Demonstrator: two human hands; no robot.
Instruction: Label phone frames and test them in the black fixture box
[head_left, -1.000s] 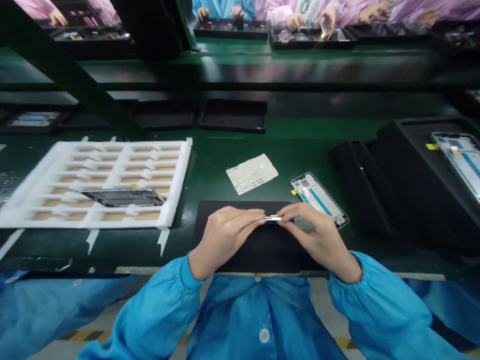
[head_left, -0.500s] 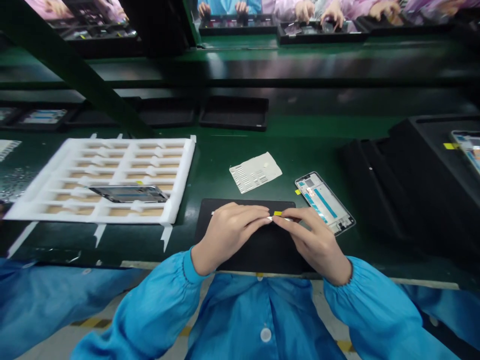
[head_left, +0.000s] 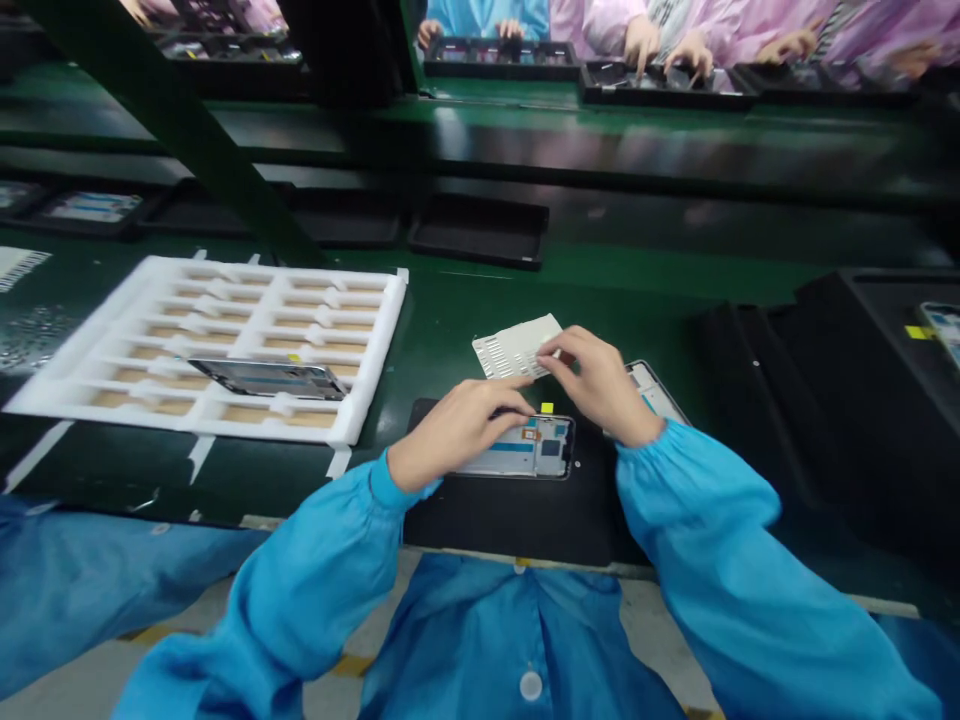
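My left hand [head_left: 465, 425] lies over the left end of a phone frame [head_left: 551, 450], fingers bent along its upper edge and gripping it. This frame is flat on a black mat [head_left: 510, 525], its inner side up, with a yellow tab [head_left: 547, 408] sticking out at the top. Just beyond, my right hand [head_left: 596, 380] pinches at the right part of a pale sticker sheet [head_left: 517, 342]; its fingertips touch the sheet, and any small piece between them is too small to make out. A second phone frame [head_left: 658, 393] is partly hidden behind my right wrist.
On the left, a white foam tray [head_left: 367, 370] has slots, with one phone frame [head_left: 266, 378] leaning in it. Black trays [head_left: 480, 230] line the back. Black stacked material [head_left: 780, 370] stands at right. Across the bench, co-workers' hands [head_left: 641, 45] work over trays.
My right hand has left the mat and reached forward to the sticker sheet. The phone frame, hardly visible between my hands before, now shows lying flat under my left hand.
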